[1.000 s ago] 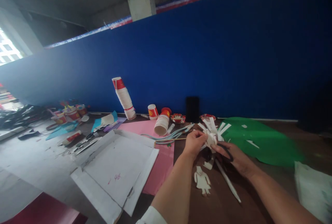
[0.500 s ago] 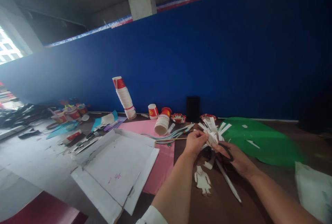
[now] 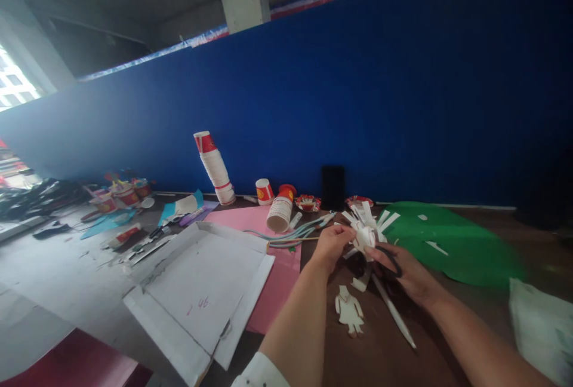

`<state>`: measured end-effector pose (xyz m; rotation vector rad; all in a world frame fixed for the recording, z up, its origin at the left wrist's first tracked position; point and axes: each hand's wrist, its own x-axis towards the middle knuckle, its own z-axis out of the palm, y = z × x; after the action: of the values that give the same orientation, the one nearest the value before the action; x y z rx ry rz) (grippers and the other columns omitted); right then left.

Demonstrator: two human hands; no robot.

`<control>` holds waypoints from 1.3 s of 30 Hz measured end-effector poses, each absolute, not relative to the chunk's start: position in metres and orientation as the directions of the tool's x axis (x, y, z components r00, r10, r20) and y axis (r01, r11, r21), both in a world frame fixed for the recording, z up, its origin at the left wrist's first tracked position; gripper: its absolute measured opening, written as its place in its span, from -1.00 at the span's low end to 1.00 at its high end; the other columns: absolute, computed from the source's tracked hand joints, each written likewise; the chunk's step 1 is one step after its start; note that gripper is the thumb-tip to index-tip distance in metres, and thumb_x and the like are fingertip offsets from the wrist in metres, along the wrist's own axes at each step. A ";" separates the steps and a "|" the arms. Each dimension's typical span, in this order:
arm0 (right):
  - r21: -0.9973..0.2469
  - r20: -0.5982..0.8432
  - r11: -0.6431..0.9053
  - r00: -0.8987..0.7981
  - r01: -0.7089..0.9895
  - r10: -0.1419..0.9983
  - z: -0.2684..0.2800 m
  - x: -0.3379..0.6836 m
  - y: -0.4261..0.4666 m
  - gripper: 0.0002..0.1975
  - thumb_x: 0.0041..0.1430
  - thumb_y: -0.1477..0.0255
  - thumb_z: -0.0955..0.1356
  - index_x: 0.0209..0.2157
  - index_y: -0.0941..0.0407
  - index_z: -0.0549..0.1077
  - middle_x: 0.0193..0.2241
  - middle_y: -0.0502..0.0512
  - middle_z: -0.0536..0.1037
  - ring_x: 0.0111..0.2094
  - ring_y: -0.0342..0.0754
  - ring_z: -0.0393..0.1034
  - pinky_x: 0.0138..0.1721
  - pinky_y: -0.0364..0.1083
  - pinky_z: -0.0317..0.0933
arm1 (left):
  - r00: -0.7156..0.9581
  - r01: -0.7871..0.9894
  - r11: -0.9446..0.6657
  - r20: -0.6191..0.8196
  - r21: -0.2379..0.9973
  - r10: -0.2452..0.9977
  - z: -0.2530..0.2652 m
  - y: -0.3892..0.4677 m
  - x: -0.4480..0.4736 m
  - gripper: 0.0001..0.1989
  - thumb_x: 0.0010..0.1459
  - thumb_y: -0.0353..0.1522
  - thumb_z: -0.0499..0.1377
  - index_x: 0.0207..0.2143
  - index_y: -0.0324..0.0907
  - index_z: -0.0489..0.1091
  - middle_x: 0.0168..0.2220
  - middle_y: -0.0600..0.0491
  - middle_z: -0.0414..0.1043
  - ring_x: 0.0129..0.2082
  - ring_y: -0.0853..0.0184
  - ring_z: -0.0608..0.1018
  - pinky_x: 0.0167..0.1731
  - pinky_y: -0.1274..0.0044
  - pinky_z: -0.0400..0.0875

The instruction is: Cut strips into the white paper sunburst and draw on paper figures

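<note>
Both my hands meet at a white paper cup cut into spreading strips (image 3: 366, 236), at the right of the table. My left hand (image 3: 333, 245) pinches its left edge between thumb and fingers. Around the handle of black scissors (image 3: 390, 260) my right hand (image 3: 405, 273) is closed, and its fingertips also touch the cut paper; the blades are hidden. Below my hands lie a white paper doll cutout (image 3: 349, 312), a curled paper scrap (image 3: 360, 282) and a white pen (image 3: 396, 314).
Left of my arm, an opened white cardboard box (image 3: 206, 291) overlaps a pink sheet (image 3: 286, 279). Behind stand a leaning tower of paper cups (image 3: 215, 171) and a cup stack on its side (image 3: 280, 217). A green sheet (image 3: 461, 249) lies right, before a blue partition (image 3: 403, 106).
My left hand has shifted slightly left and down along the cut paper. My right hand stays nearly where it was, still on the scissors.
</note>
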<state>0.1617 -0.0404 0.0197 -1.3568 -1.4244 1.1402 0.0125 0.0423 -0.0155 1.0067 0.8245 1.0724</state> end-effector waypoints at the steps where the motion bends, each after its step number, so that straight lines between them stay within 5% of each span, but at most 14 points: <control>1: -0.973 -0.019 -0.005 -0.058 0.229 0.998 0.019 0.161 -0.041 -0.47 -0.05 -0.13 0.41 -0.57 0.08 0.40 -0.65 -0.07 0.31 -0.58 -0.13 0.11 -0.54 -0.12 -0.04 | 0.290 -0.305 0.156 -0.065 0.939 0.955 -0.015 0.042 0.012 -0.68 -0.25 -0.24 0.40 -0.47 -0.25 0.45 -0.56 0.10 0.38 -0.56 0.48 0.32 -0.51 0.58 0.14; 8: -0.981 -0.041 -0.023 -0.086 0.193 0.996 0.017 0.164 -0.039 -0.52 -0.07 -0.05 0.46 -0.57 0.09 0.41 -0.64 -0.09 0.35 -0.56 -0.13 0.18 -0.51 -0.13 0.02 | 0.378 -0.352 0.300 -0.159 0.887 0.912 0.000 0.035 0.005 -0.69 -0.30 -0.31 0.40 -0.51 -0.27 0.39 -0.63 0.17 0.21 -0.65 0.58 0.14 -0.64 0.63 -0.15; 19: -0.988 -0.058 -0.028 -0.198 0.149 0.978 0.017 0.167 -0.042 -0.55 0.03 0.00 0.45 -0.57 0.10 0.39 -0.61 -0.07 0.35 -0.58 -0.17 0.18 -0.57 -0.16 0.01 | 0.476 -0.351 0.513 -0.322 0.783 0.818 0.005 0.036 0.001 -0.76 -0.22 -0.45 0.33 -0.59 -0.25 0.26 -0.67 0.25 0.01 -0.68 0.64 0.03 -0.71 0.72 -0.19; 39: -0.982 0.015 0.026 -0.058 0.188 0.998 0.014 0.169 -0.033 -0.54 -0.24 -0.03 0.51 -0.49 0.10 0.57 -0.56 0.05 0.51 -0.51 -0.01 0.32 -0.48 -0.08 0.22 | 0.377 -0.247 0.279 -0.173 0.928 0.910 0.004 0.031 0.008 -0.70 -0.21 -0.28 0.40 -0.51 -0.24 0.38 -0.62 0.17 0.25 -0.61 0.53 0.19 -0.58 0.58 -0.06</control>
<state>0.1686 -0.0334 0.0135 -1.3048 -1.4003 1.1394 0.0080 0.0315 0.0038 0.9746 0.8411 0.9124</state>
